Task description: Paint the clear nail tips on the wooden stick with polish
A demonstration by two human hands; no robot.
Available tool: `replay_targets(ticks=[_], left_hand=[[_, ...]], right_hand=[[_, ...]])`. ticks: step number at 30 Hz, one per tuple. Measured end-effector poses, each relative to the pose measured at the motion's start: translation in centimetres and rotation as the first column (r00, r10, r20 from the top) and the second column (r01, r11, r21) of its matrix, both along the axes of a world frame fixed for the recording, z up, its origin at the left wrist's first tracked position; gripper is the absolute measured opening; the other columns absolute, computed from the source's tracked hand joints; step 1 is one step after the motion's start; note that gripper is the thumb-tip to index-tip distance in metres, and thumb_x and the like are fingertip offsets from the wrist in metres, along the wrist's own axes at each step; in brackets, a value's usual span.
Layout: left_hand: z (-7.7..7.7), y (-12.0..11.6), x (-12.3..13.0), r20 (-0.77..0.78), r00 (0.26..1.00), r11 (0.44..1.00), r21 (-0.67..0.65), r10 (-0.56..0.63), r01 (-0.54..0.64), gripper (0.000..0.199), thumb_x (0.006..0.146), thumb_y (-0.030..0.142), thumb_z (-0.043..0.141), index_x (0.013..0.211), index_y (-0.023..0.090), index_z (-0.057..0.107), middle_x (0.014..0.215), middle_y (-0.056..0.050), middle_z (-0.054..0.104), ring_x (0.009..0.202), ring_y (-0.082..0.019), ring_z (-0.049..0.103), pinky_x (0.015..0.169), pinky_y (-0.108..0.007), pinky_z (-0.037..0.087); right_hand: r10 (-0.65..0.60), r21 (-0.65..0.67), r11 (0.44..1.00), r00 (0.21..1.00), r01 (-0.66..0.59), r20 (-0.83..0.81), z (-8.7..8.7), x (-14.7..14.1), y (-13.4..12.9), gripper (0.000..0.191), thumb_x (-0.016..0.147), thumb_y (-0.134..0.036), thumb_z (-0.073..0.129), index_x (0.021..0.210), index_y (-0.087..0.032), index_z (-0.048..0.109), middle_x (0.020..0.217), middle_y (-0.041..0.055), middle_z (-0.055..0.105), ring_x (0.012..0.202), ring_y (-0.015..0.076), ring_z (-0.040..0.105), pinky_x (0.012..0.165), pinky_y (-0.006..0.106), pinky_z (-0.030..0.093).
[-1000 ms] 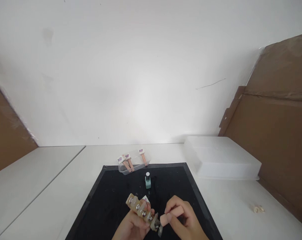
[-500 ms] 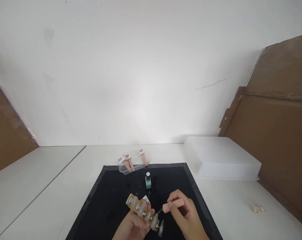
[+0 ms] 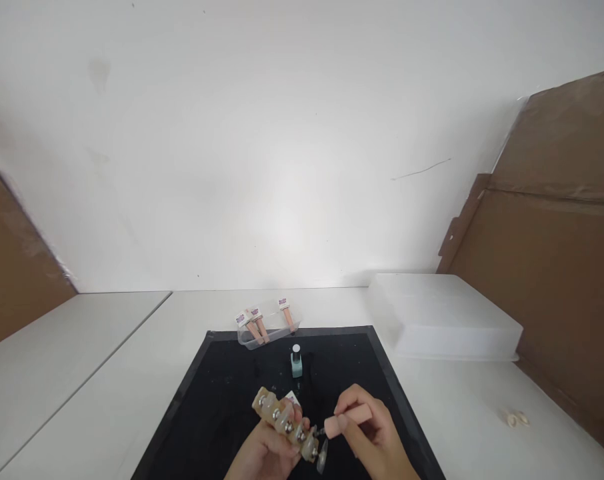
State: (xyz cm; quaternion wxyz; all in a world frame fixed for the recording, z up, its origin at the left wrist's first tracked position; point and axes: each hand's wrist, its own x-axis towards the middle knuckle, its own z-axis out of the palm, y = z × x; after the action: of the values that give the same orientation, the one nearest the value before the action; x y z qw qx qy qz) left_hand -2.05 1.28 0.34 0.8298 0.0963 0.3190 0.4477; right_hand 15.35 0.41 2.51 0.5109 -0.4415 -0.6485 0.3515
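Observation:
My left hand (image 3: pixel 269 450) is closed around a tan nail-tip stand (image 3: pixel 259 399) that carries several clear false nails on metal studs. A white-labelled bottle (image 3: pixel 293 399), mostly hidden by the fingers, is held in the same hand behind the stand. Between thumb and fingers my right hand (image 3: pixel 377 437) pinches a nail polish brush (image 3: pixel 349 419) by its pink handle. Its dark tip is close to the nails at the stand's near end; whether it touches one I cannot tell. A small green polish bottle (image 3: pixel 297 365) with a white-topped cap stands upright beyond my hands.
Under my hands lies a black mat (image 3: pixel 217 393) on the white table. At its far edge a clear tray (image 3: pixel 275 317) holds several pink-handled bottles. To the right are a white plastic box (image 3: pixel 452 320) and small cream rings (image 3: pixel 517 418). Brown cardboard (image 3: pixel 547 280) stands on the right.
The brush in my right hand has dropped slightly, and its tip is now lower, near the last nails. The left hand and stand have hardly moved.

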Motion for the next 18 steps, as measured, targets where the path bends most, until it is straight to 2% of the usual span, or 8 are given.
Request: replay_targets(ticks=[3,8,13,18], left_hand=[[-0.1,0.1,-0.1,-0.013,1.000,1.000,0.022,-0.018,0.018,0.035,0.045,-0.012,0.048,0.063,0.015,0.058,0.068,0.003,0.060,0.077,-0.013,0.058,0.080,-0.025,0.036],[-0.7,0.2,-0.1,-0.018,0.999,0.999,0.046,-0.026,0.027,0.036,0.045,-0.011,0.049,0.067,0.016,0.060,0.069,0.002,0.061,0.077,-0.014,0.058,0.080,-0.026,0.036],[-0.4,0.1,0.1,-0.004,1.000,1.000,0.020,-0.010,0.010,0.037,0.044,-0.013,0.047,0.064,0.016,0.059,0.068,0.003,0.061,0.077,-0.012,0.058,0.080,-0.024,0.036],[0.3,-0.1,0.2,-0.015,1.000,1.000,-0.003,0.007,-0.007,0.036,0.046,-0.014,0.046,0.062,0.016,0.058,0.068,0.004,0.060,0.075,-0.012,0.058,0.081,-0.025,0.036]], right_hand=[[0.008,0.039,0.999,0.998,-0.010,0.067,0.0,-0.2,-0.6,0.013,0.076,-0.028,0.055,0.070,-0.019,0.061,0.057,0.0009,0.058,0.057,0.0168,0.053,0.056,0.025,0.041],[0.033,0.035,0.999,0.995,-0.037,0.096,-0.4,-0.6,-0.6,0.010,0.075,-0.024,0.054,0.069,-0.019,0.060,0.052,-0.0008,0.055,0.049,0.0141,0.050,0.047,0.021,0.039],[0.004,0.016,1.000,1.000,-0.004,0.004,-0.5,-0.6,0.2,0.017,0.078,-0.026,0.051,0.064,-0.017,0.055,0.054,0.0002,0.056,0.050,0.0133,0.049,0.045,0.021,0.036],[-0.013,-0.021,1.000,0.997,0.012,-0.071,-0.1,-0.3,0.5,0.018,0.081,-0.029,0.050,0.069,-0.017,0.053,0.051,-0.0027,0.052,0.043,0.0102,0.040,0.041,0.020,0.032]])
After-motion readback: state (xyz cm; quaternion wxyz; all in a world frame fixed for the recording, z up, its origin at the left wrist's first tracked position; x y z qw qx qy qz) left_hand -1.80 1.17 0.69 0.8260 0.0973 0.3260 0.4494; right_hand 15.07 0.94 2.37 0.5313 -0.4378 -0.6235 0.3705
